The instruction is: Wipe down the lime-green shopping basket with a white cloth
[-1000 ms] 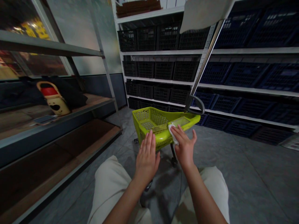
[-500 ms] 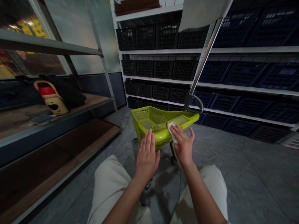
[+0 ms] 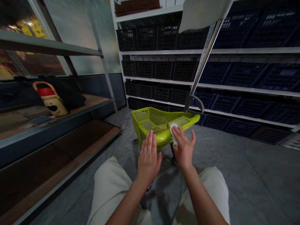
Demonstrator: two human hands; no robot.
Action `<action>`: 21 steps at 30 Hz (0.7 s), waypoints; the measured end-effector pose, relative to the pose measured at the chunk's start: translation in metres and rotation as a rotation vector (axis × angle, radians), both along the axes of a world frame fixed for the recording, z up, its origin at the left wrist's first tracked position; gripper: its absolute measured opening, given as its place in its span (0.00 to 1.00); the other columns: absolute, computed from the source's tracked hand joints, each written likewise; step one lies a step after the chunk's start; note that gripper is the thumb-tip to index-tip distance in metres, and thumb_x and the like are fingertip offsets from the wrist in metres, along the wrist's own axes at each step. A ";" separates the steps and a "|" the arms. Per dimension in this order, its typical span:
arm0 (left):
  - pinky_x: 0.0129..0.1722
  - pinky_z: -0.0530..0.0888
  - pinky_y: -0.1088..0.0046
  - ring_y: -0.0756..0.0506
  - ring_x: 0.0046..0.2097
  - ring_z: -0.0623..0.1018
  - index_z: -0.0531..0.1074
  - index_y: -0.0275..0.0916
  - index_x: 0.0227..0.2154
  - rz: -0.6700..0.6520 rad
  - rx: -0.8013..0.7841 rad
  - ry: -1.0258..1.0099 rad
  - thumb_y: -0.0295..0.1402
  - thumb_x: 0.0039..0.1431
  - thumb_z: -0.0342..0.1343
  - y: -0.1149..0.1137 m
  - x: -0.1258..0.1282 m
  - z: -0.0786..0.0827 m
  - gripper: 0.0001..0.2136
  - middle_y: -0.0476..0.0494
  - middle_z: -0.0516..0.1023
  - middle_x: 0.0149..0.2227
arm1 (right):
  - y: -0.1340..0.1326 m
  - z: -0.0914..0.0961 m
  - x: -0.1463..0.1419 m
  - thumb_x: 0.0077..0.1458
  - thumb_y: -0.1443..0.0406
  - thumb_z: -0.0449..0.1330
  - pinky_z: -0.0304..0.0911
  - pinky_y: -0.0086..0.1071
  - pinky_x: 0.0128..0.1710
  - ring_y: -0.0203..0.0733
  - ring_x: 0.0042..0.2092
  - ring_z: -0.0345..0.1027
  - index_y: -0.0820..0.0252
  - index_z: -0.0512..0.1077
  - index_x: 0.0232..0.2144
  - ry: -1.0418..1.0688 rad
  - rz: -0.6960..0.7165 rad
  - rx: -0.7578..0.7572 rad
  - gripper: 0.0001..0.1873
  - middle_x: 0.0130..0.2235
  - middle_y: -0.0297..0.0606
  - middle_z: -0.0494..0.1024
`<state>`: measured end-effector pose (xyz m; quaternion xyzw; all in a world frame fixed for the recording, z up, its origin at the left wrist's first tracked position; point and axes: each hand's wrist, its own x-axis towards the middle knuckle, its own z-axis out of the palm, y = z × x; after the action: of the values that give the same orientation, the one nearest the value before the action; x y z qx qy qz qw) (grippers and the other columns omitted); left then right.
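Observation:
A small lime-green wheeled basket cart (image 3: 145,120) stands on the floor in front of my knees, with a grey handle pole rising from its far side. My left hand (image 3: 148,157) lies flat against the near side of the cart, fingers straight and together. My right hand (image 3: 184,147) presses a small white cloth (image 3: 173,132) onto the cart's near rim, fingers stretched over it. My legs in light trousers show at the bottom of the view.
Metal shelving (image 3: 164,78) packed with dark plastic crates fills the back and right. A low wooden-board rack (image 3: 77,109) runs along the left, holding a yellow and red bear-faced bag (image 3: 50,100). Grey tiled floor (image 3: 253,175) lies open to the right.
Both hands and the cloth have shifted slightly left and up along the cart's near rim. The cart stays where it was.

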<state>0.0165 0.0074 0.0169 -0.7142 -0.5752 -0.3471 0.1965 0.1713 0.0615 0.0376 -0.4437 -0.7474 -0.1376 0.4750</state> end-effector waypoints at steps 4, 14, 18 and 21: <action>0.66 0.61 0.55 0.38 0.72 0.49 0.33 0.31 0.70 -0.012 -0.004 -0.034 0.26 0.60 0.49 0.001 0.003 0.000 0.40 0.30 0.50 0.71 | -0.020 -0.001 -0.020 0.45 0.77 0.48 0.40 0.42 0.69 0.39 0.67 0.57 0.59 0.61 0.63 -0.122 0.260 -0.015 0.41 0.63 0.40 0.69; 0.66 0.61 0.56 0.38 0.72 0.50 0.35 0.30 0.70 0.003 -0.006 -0.007 0.29 0.64 0.48 0.001 0.002 0.000 0.37 0.30 0.50 0.71 | 0.001 -0.002 -0.002 0.43 0.78 0.48 0.37 0.48 0.68 0.42 0.65 0.61 0.54 0.63 0.62 -0.030 0.055 -0.012 0.43 0.61 0.39 0.71; 0.66 0.60 0.56 0.39 0.72 0.48 0.34 0.30 0.70 -0.020 -0.004 -0.035 0.26 0.61 0.48 0.001 0.003 0.000 0.38 0.30 0.50 0.71 | -0.017 -0.001 -0.016 0.45 0.77 0.48 0.43 0.42 0.67 0.40 0.67 0.56 0.58 0.60 0.64 -0.151 0.299 -0.013 0.41 0.63 0.41 0.69; 0.66 0.61 0.55 0.38 0.72 0.49 0.34 0.30 0.70 -0.014 -0.004 -0.022 0.28 0.62 0.48 0.000 0.002 0.000 0.38 0.29 0.51 0.70 | -0.011 -0.003 -0.009 0.46 0.78 0.48 0.37 0.46 0.68 0.40 0.66 0.58 0.55 0.60 0.64 -0.145 0.285 -0.020 0.42 0.62 0.39 0.70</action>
<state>0.0183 0.0076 0.0168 -0.7148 -0.5730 -0.3550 0.1863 0.1625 0.0510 0.0342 -0.3268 -0.8363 -0.0932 0.4303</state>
